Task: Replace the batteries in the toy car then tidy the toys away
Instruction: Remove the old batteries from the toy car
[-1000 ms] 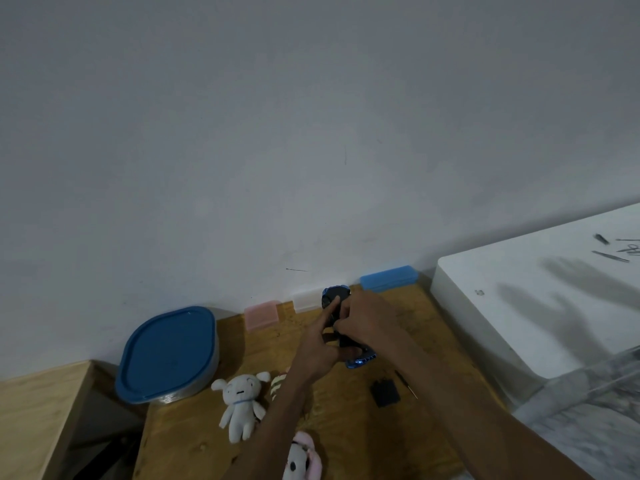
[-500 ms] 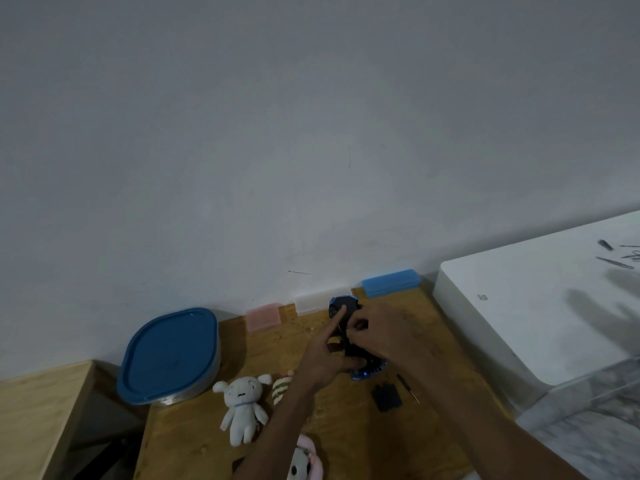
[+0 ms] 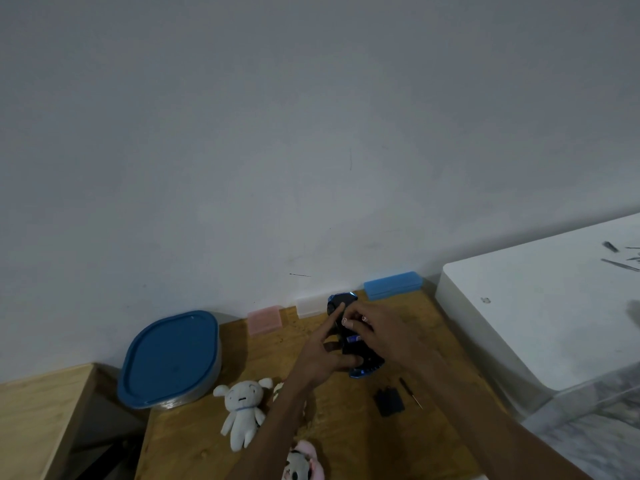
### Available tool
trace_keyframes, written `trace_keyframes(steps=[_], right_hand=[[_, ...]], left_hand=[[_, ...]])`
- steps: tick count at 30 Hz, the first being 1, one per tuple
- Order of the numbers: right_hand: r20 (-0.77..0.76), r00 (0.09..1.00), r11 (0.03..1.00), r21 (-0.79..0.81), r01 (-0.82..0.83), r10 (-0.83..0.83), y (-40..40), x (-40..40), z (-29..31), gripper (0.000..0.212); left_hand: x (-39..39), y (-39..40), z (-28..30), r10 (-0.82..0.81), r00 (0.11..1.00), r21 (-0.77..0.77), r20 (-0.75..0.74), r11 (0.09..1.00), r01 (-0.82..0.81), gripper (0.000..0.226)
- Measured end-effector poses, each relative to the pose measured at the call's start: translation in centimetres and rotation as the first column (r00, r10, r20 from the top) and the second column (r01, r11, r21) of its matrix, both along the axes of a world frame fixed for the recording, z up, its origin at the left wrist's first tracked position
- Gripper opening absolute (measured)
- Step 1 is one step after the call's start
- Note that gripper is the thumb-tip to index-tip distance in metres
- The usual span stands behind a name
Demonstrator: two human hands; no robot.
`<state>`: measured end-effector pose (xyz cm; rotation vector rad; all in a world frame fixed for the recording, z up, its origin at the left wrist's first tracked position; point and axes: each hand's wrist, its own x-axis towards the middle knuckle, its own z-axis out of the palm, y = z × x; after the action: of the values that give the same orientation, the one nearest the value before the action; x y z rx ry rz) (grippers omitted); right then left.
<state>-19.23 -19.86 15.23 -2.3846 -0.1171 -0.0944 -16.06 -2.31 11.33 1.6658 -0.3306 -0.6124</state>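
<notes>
While the left hand [image 3: 320, 360] grips the toy car [image 3: 343, 303] from its left side, index finger stretched up along the body, the right hand [image 3: 377, 336] has settled lower onto the car's underside than it was a second ago, and a small purple battery [image 3: 352, 339] now shows pinched at its fingertips. That suggests the swap is mid-way: a cell is going into or coming out of the open bay, though which cannot be told. The car is held upside down just above the wooden table [image 3: 346, 441], nose toward the wall [image 3: 311, 133]. Its black cover [image 3: 389, 401] lies loose on the wood just below the hands, with the thin screwdriver [image 3: 410, 392] beside it, so closing up is not yet done. Room is tight behind: three small boxes, pink [image 3: 264, 319], white [image 3: 310, 306] and blue [image 3: 393, 285], line the wall. A white appliance [image 3: 536, 306] borders the table's right edge, and a blue-lidded container [image 3: 169, 358] sits near the left edge. The white plush toy [image 3: 242, 410] and pink one [image 3: 301, 462] wait near the front.
</notes>
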Motion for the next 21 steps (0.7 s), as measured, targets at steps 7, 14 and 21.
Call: trace_keyframes(steps=[7,14,21], right_hand=[[-0.01,0.991,0.99,0.04,0.135,-0.135,-0.2,0.0,0.9,0.019],[-0.077,0.964,0.962,0.085,0.259,-0.253,-0.4,-0.1,-0.5,0.029],[-0.104,0.943,0.947,0.024,0.32,-0.316,-0.3,-0.6,-1.0,0.018]], left_hand=[[-0.1,0.3,-0.2,0.006,1.0,0.016,-0.001,1.0,-0.006,0.105],[-0.1,0.3,0.0,0.033,0.999,-0.003,-0.032,0.999,-0.033,0.106],[0.0,0.5,0.3,0.069,0.997,0.001,0.024,0.998,-0.069,0.103]])
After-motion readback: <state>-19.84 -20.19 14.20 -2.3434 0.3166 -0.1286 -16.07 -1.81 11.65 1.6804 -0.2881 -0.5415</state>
